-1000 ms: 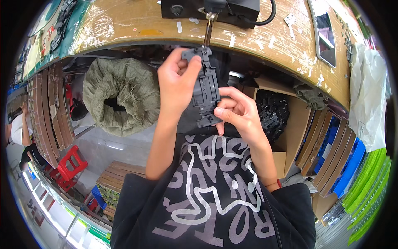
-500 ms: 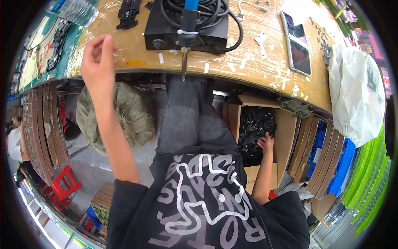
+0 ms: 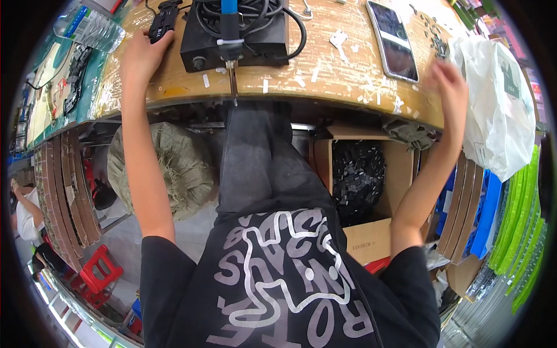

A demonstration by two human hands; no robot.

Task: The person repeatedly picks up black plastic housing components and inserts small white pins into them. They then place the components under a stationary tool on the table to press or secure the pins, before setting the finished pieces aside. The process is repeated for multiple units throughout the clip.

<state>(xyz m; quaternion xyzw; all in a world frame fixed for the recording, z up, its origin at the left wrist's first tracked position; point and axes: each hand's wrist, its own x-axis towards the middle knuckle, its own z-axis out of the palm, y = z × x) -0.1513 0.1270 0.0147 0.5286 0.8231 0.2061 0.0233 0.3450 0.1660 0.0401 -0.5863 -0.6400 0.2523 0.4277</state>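
Wears a black short-sleeved shirt with silvery lettering (image 3: 290,272) and dark grey trousers (image 3: 249,156). Has, below table level, an olive-green woven sack (image 3: 168,168) to the left and an open brown cardboard box (image 3: 400,174) to the right, with a heap of small black pieces (image 3: 355,174) inside.

Faces a shiny brown tabletop (image 3: 284,81), with a blue-and-black power screwdriver (image 3: 230,35) pointing past its near edge, tip bare.

Holds the right hand (image 3: 449,81) out over the right side, next to a white plastic bag (image 3: 499,133), fingers loosely curled; being blurred, cannot tell an empty hand from one with a small piece in it. Has small dark parts (image 3: 432,29) scattered just beyond.

Rests the left hand (image 3: 142,55) against the near end of a long black moulded part (image 3: 164,22), lying on the tabletop left of a black box-shaped unit (image 3: 261,62); bends thumb and fingers partly around that end, but cannot tell a firm hold from a light touch.

Seems to be between pieces, with nothing under the screwdriver tip and plenty left in the box. Cannot tell a finished part from an unfinished one here.
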